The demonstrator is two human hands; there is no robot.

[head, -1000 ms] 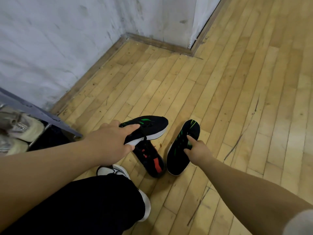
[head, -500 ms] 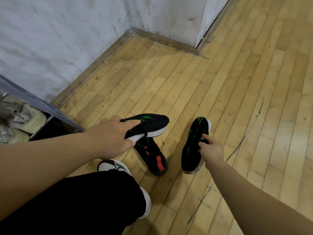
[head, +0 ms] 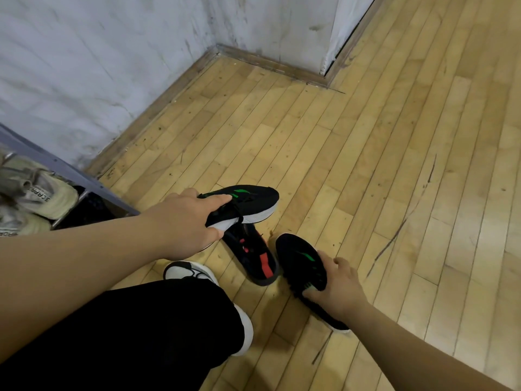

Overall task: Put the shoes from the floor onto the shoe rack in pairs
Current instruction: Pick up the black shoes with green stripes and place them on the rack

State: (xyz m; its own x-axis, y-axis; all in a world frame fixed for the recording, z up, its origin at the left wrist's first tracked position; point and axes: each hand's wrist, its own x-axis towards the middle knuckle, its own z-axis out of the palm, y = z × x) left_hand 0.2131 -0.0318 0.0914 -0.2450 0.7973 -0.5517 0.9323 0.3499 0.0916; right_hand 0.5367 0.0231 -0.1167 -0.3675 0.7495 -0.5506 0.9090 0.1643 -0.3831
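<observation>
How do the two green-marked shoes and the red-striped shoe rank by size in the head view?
1. Near green-marked shoe, in right hand.
2-3. Raised green-marked shoe, in left hand, and red-striped shoe: alike, partly hidden.

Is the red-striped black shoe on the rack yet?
No: the black shoe with red stripe lies on the wooden plank floor, unheld.

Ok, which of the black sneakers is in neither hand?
The black sneaker with red stripes, lying on the floor; left hand holds one green-marked sneaker, right hand the other.
</observation>
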